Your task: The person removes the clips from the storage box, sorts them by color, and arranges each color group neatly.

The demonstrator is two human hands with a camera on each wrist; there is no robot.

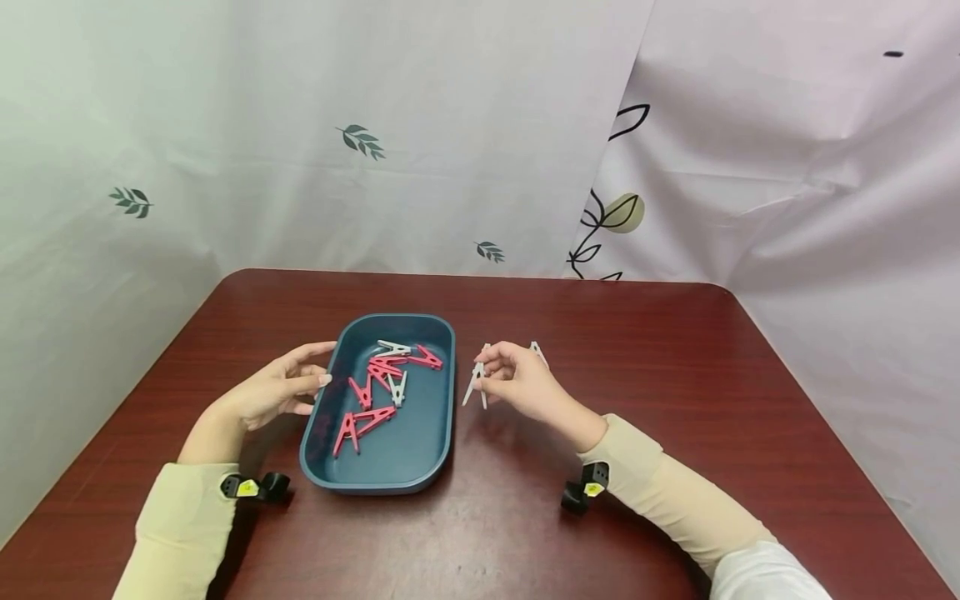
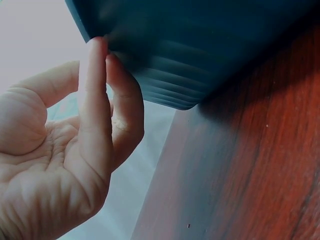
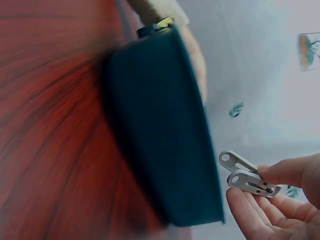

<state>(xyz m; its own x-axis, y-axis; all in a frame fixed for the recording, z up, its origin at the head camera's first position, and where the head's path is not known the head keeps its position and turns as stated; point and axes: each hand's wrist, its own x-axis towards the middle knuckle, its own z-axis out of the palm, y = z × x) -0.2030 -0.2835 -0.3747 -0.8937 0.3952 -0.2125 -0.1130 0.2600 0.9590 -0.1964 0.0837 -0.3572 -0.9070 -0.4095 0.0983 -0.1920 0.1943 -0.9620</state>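
A dark teal oval tray (image 1: 435, 433) sits on the red-brown table and holds several pink and white clothespins (image 1: 386, 379). My left hand (image 1: 288, 385) rests at the tray's left rim, straight fingertips (image 2: 100, 55) touching its outer wall (image 2: 200, 55). My right hand (image 1: 510, 379) hovers just right of the tray and pinches a white clothespin (image 1: 477, 385) between thumb and fingers; the same white clothespin (image 3: 245, 177) shows in the right wrist view. Another white clothespin (image 1: 538, 352) pokes out behind that hand.
The table (image 1: 675, 375) is dark red wood with rounded corners. Pale curtains with leaf prints (image 1: 360, 142) hang close behind and at both sides. Small black devices with yellow marks sit at both wrists (image 1: 585, 492).
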